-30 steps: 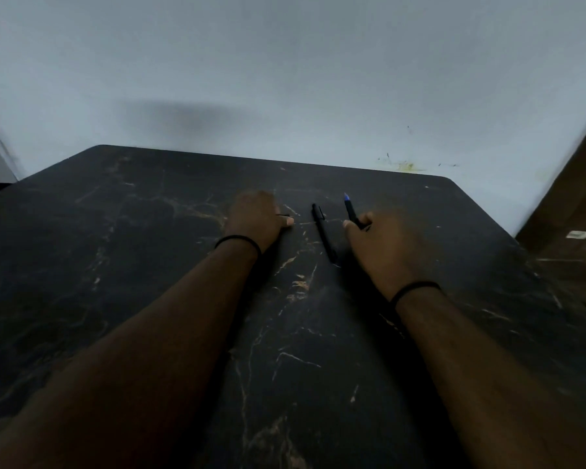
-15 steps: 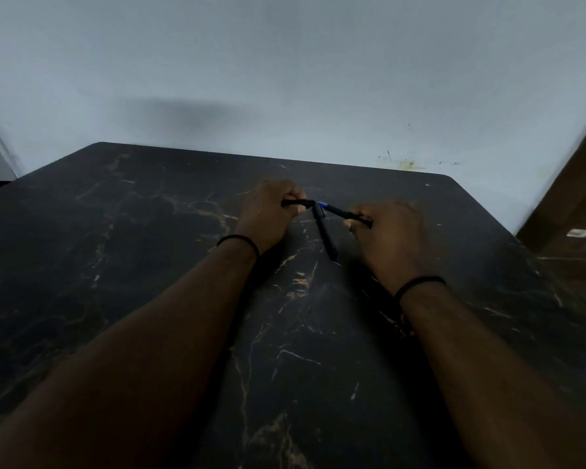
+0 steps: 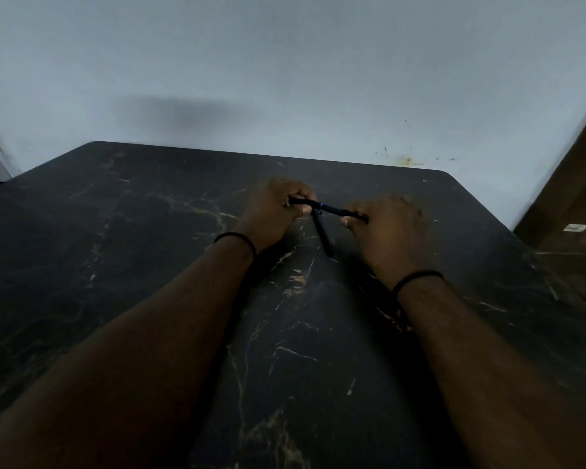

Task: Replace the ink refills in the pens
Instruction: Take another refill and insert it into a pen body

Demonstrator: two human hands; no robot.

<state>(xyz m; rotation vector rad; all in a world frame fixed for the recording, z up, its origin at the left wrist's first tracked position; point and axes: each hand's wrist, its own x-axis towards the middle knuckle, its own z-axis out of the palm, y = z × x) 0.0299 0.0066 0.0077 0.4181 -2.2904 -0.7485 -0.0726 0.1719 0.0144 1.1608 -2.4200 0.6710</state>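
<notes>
A black pen with a blue ring (image 3: 329, 208) is held level just above the dark marble table (image 3: 149, 265), between both hands. My left hand (image 3: 274, 211) grips its left end with curled fingers. My right hand (image 3: 389, 231) pinches its right end. A second black pen (image 3: 322, 231) lies on the table under the held one, running toward me between my wrists. The ends of the held pen are hidden inside my fingers.
A pale wall (image 3: 285, 79) rises right behind the table's far edge. A brown wooden surface (image 3: 575, 198) stands at the right, past the table's rounded corner. Both forearms stretch over the table's near half.
My right hand swung the blue-ringed pen from pointing away to lying crosswise. My left hand rose from the table and took hold of its other end.
</notes>
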